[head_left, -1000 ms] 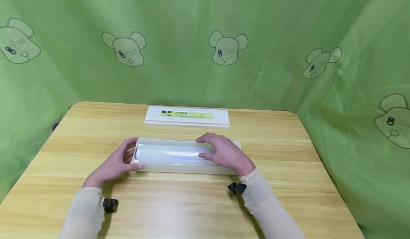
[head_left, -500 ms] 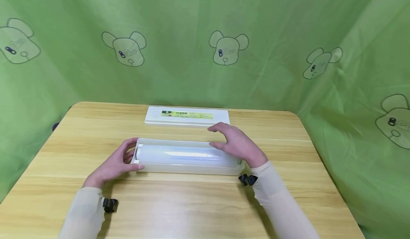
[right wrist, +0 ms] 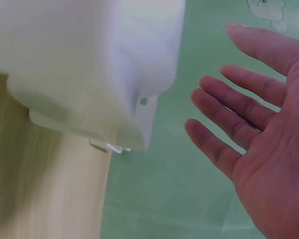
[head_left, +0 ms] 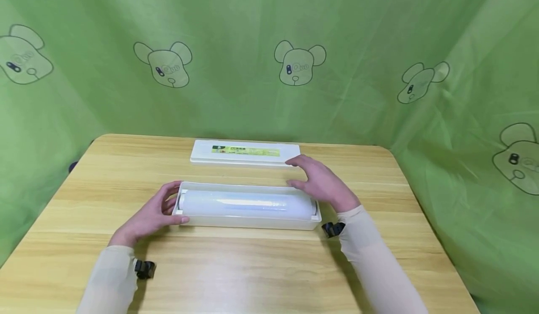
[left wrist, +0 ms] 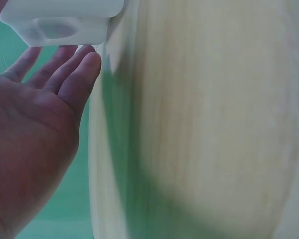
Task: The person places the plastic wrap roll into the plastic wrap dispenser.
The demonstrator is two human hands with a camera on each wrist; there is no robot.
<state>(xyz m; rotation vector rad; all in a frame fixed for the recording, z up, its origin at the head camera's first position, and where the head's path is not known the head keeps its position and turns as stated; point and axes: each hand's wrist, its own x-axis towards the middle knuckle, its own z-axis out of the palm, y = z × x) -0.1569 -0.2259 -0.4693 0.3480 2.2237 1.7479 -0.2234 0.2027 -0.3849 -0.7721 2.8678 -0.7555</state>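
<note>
A long white plastic box (head_left: 248, 222) lies across the middle of the table, its top uncovered. Inside it sits a roll of cling film (head_left: 252, 204), glossy along its upper side. My left hand (head_left: 147, 213) holds the box's left end, thumb at the front wall and fingers round the back corner. In the left wrist view the fingers reach the end wall of the box (left wrist: 60, 27). Above the box's right back corner hovers my right hand (head_left: 322, 180), fingers spread and holding nothing. The right wrist view has those fingers (right wrist: 214, 144) apart from the box.
Behind the box lies a white lid (head_left: 202, 152) with a yellow-green label, near the far edge of the wooden table (head_left: 236, 267). A green curtain (head_left: 236, 103) with printed bear heads hangs round the back and sides.
My right hand has drawn away from the roll, up and to the right, uncovering the box's right end. My left hand, the box and the lid have stayed in place.
</note>
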